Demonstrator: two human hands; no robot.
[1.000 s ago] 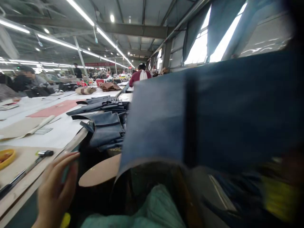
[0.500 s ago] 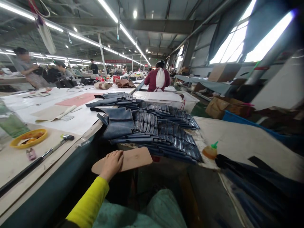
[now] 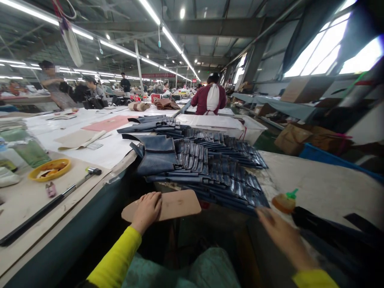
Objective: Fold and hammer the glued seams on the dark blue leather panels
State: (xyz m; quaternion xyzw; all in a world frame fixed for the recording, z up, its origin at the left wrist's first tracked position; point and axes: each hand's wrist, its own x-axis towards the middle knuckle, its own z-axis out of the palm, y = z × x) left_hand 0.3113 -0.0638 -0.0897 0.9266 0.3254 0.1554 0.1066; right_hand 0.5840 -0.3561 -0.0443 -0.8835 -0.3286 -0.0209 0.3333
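Lying over the left part of a brown board (image 3: 181, 204), the person's left hand (image 3: 147, 210) has its fingers together and slightly curled; whether it grips cannot be told. The board sits above the green-clad lap (image 3: 183, 268), just in front of the dark blue pieces (image 3: 207, 160), which lie overlapped in rows. The right hand (image 3: 279, 232), blurred, reaches fingers forward to the pile's near right edge; contact and grip cannot be told. Just beyond it is a green-tipped bottle (image 3: 283, 204). On the left surface (image 3: 79, 167) are a hammer (image 3: 67, 191) and a yellow dish (image 3: 32, 175). Farther off, a person in dark red (image 3: 199, 98) faces away.
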